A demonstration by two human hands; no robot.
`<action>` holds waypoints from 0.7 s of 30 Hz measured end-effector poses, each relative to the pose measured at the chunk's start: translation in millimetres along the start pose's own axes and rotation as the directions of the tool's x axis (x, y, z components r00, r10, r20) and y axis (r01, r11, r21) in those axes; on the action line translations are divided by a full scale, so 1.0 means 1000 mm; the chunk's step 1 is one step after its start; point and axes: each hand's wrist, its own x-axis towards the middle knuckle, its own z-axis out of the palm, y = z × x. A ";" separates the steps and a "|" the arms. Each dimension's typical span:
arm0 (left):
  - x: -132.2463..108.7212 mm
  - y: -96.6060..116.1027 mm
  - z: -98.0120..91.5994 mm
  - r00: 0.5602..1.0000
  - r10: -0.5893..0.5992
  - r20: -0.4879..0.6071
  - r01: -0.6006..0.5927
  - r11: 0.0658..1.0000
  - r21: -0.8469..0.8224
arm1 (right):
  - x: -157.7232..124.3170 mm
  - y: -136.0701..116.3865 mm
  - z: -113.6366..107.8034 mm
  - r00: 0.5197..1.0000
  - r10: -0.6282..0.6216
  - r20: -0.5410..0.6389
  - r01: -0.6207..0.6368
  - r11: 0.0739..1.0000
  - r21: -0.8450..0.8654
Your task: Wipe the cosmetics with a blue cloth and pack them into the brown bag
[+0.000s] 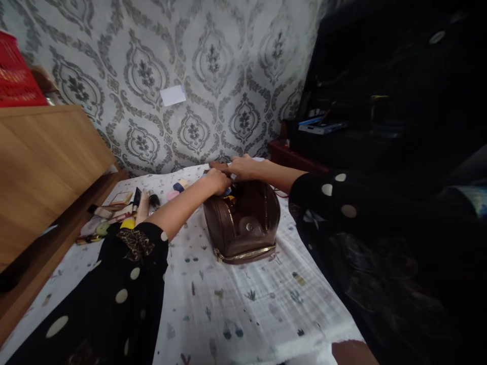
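Brown leather lies under the bent fingers of the left hand (pixel 217 181), at the far left edge of the bag (pixel 249 230), and of the right hand (pixel 243 168), close beside it along the far edge; what either one pinches I cannot tell from here. Most of the bag sits on the person's side of both hands, about equally near each, its open mouth seeming to stretch toward the wall (pixel 213 76), with a yellow thing (pixel 230 202) inside. Farther left on the white cloth (pixel 258 319), loose makeup (pixel 142 207) lies before the wooden cabinet (pixel 45 162) that carries a red basket (pixel 19 76).
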 end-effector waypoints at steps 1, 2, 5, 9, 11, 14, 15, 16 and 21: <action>-0.004 0.002 -0.001 1.000 -0.005 0.013 0.005 1.000 0.013 | 0.000 -0.001 -0.001 1.000 -0.010 0.027 0.011 1.000 -0.020; -0.007 0.004 -0.002 0.999 -0.011 0.031 0.010 1.000 0.030 | -0.001 -0.002 -0.001 0.999 -0.017 0.050 0.019 0.999 -0.040; -0.015 0.011 -0.006 0.998 -0.013 0.066 0.008 0.998 0.067 | -0.001 -0.005 -0.002 0.995 -0.025 0.101 0.034 0.995 -0.093; -0.020 0.015 -0.015 0.994 0.006 0.113 -0.016 0.996 0.089 | -0.003 -0.012 -0.006 0.987 -0.018 0.161 0.045 0.986 -0.162; -0.021 0.016 -0.019 0.985 0.030 0.169 -0.044 0.996 0.082 | -0.004 -0.015 -0.010 0.981 -0.013 0.191 0.054 0.976 -0.209; -0.023 0.019 -0.021 0.969 0.065 0.238 -0.085 0.994 0.073 | -0.006 -0.019 -0.016 0.977 -0.012 0.215 0.069 0.963 -0.261; -0.024 0.021 -0.020 0.968 0.071 0.242 -0.092 0.993 0.076 | -0.007 -0.019 -0.017 0.976 -0.019 0.218 0.079 0.959 -0.271; -0.025 0.022 -0.019 0.969 0.073 0.236 -0.094 0.992 0.081 | -0.007 -0.020 -0.018 0.974 -0.028 0.224 0.091 0.956 -0.279; -0.028 0.026 -0.013 0.977 0.078 0.197 -0.098 0.990 0.097 | -0.008 -0.021 -0.023 0.963 -0.051 0.264 0.134 0.943 -0.306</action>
